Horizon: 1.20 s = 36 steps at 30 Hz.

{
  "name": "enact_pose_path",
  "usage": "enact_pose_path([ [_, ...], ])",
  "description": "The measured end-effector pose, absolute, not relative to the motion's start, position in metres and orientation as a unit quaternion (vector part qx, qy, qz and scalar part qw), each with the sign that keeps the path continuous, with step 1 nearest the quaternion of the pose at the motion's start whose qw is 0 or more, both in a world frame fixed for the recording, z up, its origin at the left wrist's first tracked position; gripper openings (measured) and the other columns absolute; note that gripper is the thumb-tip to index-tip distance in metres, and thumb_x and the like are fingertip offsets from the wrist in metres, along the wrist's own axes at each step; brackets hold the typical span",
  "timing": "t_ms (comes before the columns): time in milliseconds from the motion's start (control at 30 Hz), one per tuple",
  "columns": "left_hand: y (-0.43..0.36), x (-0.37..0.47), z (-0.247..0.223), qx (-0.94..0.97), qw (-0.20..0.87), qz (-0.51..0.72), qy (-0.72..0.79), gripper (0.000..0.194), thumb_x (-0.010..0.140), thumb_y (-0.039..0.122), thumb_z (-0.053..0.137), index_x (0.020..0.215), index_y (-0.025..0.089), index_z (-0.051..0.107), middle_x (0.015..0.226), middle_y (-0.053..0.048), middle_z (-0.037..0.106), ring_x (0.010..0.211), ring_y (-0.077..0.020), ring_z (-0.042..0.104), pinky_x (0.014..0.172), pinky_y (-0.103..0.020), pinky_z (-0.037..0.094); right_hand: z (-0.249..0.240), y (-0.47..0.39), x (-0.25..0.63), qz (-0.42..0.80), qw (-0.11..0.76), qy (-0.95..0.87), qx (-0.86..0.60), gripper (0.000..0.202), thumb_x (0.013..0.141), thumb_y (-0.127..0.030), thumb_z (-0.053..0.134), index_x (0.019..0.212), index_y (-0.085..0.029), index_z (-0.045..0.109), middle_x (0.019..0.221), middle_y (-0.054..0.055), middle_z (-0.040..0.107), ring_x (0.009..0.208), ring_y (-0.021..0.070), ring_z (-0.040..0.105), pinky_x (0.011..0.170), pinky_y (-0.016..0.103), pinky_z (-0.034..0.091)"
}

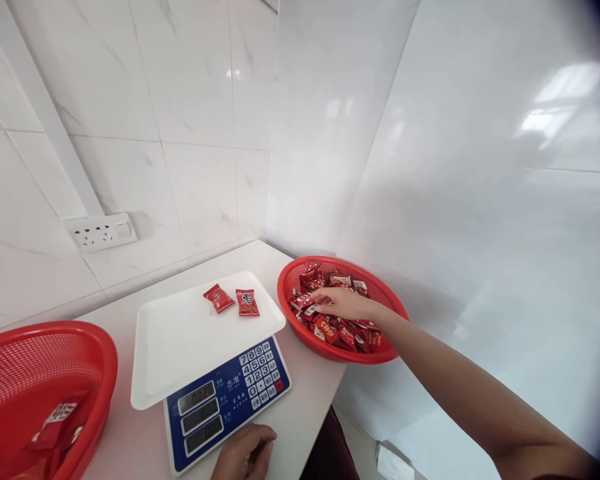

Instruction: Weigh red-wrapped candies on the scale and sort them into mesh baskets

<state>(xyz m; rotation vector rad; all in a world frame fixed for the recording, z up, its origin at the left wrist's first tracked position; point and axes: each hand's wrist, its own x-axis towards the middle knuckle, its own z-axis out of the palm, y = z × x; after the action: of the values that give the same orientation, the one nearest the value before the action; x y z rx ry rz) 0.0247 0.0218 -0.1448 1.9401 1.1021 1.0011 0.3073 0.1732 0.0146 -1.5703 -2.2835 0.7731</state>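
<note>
My right hand [344,303] reaches into a red basket [395,303] on the right, its fingertips touching small red packets [330,330]; whether it grips one is unclear. Near the bottom edge, my left hand [247,452] rests on the table beside the scale [235,393], fingers curled inward, and what they hold, if anything, is hidden. Two red packets, one [219,298] tilted and one [247,303] beside it, lie apart on the scale's white tray [180,333].
Another red basket [107,353] with several red packets [57,423] stands at the left on the white table [313,387]. A wall socket [103,232] is behind. Walls meet behind the table, and its front edge runs below the right basket.
</note>
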Motion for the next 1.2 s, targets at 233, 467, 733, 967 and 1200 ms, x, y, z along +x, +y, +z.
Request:
enact_pose_path([
  [233, 0.021, 0.025, -0.145, 0.749, 0.341, 0.367, 0.434, 0.016, 0.083, 0.025, 0.049, 0.085, 0.021, 0.065, 0.078, -0.002, 0.069, 0.069, -0.0136, 0.064, 0.064, -0.017, 0.049, 0.014, 0.181, 0.232, 0.170, 0.183, -0.860, -0.444, 0.042, 0.082, -0.032, 0.054, 0.123, -0.021, 0.052, 0.126, 0.008, 0.054, 0.116, 0.0237, 0.048, 0.098, 0.036, 0.037],
  [467, 0.021, 0.027, -0.154, 0.743, 0.330, 0.373, 0.447, 0.018, 0.080, 0.025, 0.049, 0.082, 0.020, 0.066, 0.073, -0.004, 0.067, 0.065, -0.0146, 0.062, 0.059, -0.020, 0.048, 0.001, 0.198, 0.159, 0.143, 0.088, -0.900, -0.403, 0.059, 0.081, -0.038, 0.055, 0.132, -0.015, 0.041, 0.134, 0.015, 0.044, 0.122, 0.0286, 0.041, 0.095, 0.038, 0.039],
  [733, 0.022, 0.027, -0.154, 0.739, 0.326, 0.392, 0.440, 0.020, 0.082, 0.032, 0.049, 0.081, 0.021, 0.066, 0.071, -0.003, 0.067, 0.062, -0.0140, 0.061, 0.058, -0.019, 0.047, -0.014, 0.213, 0.160, 0.101, 0.135, -0.874, -0.456, 0.040, 0.082, -0.008, 0.043, 0.117, -0.022, 0.054, 0.119, 0.006, 0.059, 0.102, 0.0207, 0.058, 0.082, 0.031, 0.044],
  [967, 0.023, 0.025, -0.144, 0.744, 0.343, 0.374, 0.436, 0.027, 0.085, 0.041, 0.046, 0.083, 0.021, 0.066, 0.076, -0.004, 0.069, 0.068, -0.0149, 0.063, 0.062, -0.019, 0.049, 0.026, 0.213, 0.242, 0.047, 0.185, -0.803, -0.564, 0.043, 0.083, -0.010, 0.040, 0.125, -0.018, 0.047, 0.129, 0.010, 0.050, 0.118, 0.0252, 0.046, 0.097, 0.037, 0.034],
  [1200, 0.020, 0.026, -0.143, 0.710, 0.377, 0.391, 0.449, 0.029, 0.085, 0.045, 0.048, 0.082, 0.023, 0.066, 0.077, -0.003, 0.068, 0.069, -0.0149, 0.063, 0.063, -0.019, 0.049, 0.009, 0.190, 0.299, 0.148, 0.081, -0.800, -0.576, 0.045, 0.076, -0.026, 0.060, 0.121, -0.025, 0.055, 0.121, 0.006, 0.059, 0.108, 0.0260, 0.056, 0.091, 0.034, 0.043],
])
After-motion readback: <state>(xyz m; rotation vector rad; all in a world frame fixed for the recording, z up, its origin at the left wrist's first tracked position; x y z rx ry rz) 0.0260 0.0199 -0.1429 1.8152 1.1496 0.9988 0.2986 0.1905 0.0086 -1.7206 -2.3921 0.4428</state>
